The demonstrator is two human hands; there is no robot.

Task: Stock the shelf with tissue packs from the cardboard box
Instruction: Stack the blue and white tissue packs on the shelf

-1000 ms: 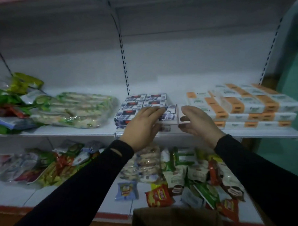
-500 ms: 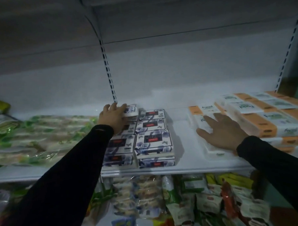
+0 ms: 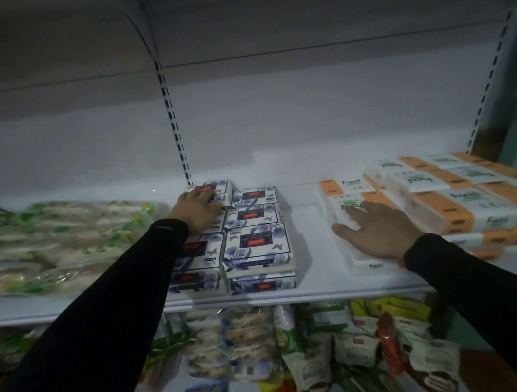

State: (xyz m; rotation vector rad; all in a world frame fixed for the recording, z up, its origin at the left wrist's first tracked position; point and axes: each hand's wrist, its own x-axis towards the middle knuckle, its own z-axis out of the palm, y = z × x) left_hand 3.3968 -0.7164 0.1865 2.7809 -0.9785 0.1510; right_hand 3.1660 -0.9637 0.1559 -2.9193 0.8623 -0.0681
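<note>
The cardboard box does not show in the view, and the dim light blurs most labels. The lower shelf (image 3: 259,385) is cut off at the bottom edge, its snack packets (image 3: 323,350) a jumble that is hard to read. On the left of the white shelf (image 3: 313,252), green-printed bags (image 3: 64,243) lie smeared and out of focus.

Both arms in black sleeves reach forward, well apart. The left hand (image 3: 197,212) lies on the rear pack of the blue-and-white tissue packs (image 3: 258,246), fingers bent over its top; how firmly it grips cannot be told. The right hand (image 3: 377,230) rests flat, fingers spread, on a white pack at the near end of the orange-and-white tissue packs (image 3: 447,205), which are stacked to the right.

The blue-and-white packs stand in two rows, stacked, at the shelf's middle. Behind is a pale back panel with a slotted upright (image 3: 174,122).
</note>
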